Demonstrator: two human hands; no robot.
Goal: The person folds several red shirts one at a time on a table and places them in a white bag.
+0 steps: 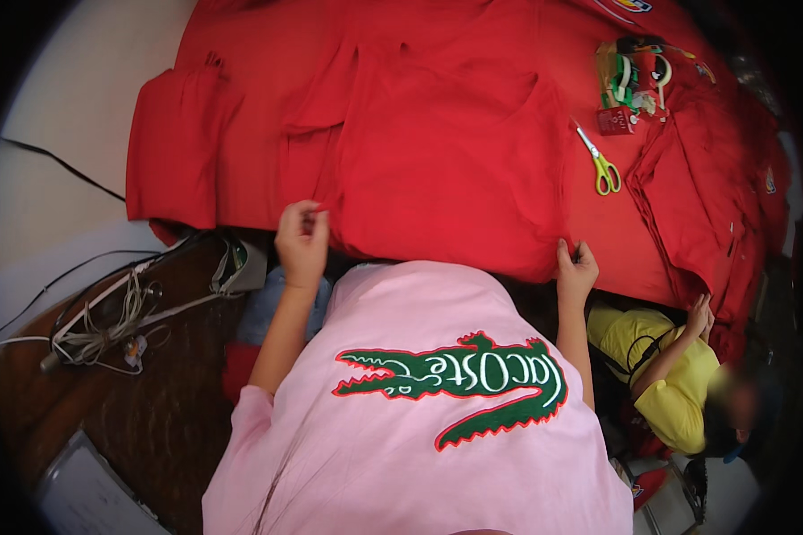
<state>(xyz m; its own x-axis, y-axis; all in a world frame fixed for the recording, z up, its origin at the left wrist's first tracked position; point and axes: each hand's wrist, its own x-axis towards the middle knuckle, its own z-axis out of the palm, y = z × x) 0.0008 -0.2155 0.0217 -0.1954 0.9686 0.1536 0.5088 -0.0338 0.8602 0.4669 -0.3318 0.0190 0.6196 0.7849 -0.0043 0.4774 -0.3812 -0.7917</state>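
Note:
A piece of red cloth [446, 169], apparently a garment, lies spread in front of me with its near edge hanging by my waist. At its near left corner, my left hand [303, 242] is closed with curled fingers, pinching the edge. My right hand [578, 267] pinches the near right corner between thumb and fingers. Both arms reach forward on either side of my pink shirt. Creases cross the upper part of the cloth, and more red fabric lies under it.
Scissors [600, 163] with yellow-green handles lie to the right, below tape rolls [626, 78] and a small red box [616, 120]. Folded red cloth [174, 147] sits left. Cables [107, 321] tangle at lower left. A person in yellow [660, 374] works at the right edge.

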